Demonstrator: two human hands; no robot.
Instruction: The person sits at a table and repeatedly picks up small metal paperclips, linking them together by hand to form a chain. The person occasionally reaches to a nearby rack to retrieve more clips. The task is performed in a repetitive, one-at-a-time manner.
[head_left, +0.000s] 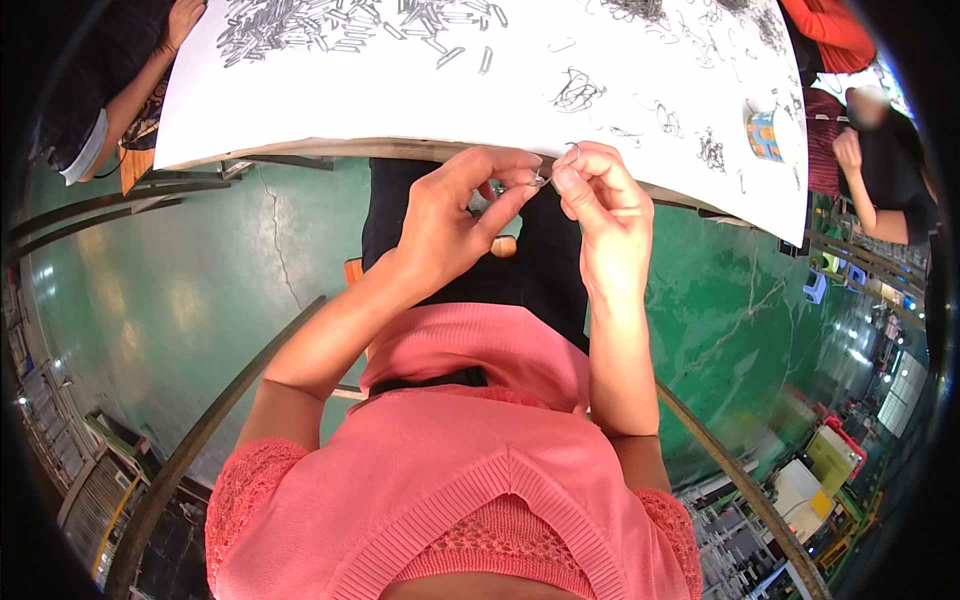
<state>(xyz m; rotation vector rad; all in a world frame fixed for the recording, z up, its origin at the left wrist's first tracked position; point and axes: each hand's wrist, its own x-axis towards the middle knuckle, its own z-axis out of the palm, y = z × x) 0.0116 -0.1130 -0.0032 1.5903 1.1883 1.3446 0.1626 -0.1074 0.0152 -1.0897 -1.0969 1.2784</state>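
Observation:
My left hand (pixel 450 212) and my right hand (pixel 612 212) meet above my lap, just off the table's near edge. Thumb and fingers of the left are closed on a small shiny metal piece (pixel 541 181), too small to make out its kind. A thin dark curved wire (pixel 573 150) sticks out above the right hand's pinched fingertips. The fingertips nearly touch, and the two pieces come together between them; whether they are joined is hidden.
On the white-topped table (pixel 330 110) lies a heap of dark oblong metal links (pixel 290 30). Thin wire pieces (pixel 578 90) lie in loose clumps to the right, near a patterned cup (pixel 765 136). Other people's arms show at left (pixel 130 100) and right (pixel 870 190).

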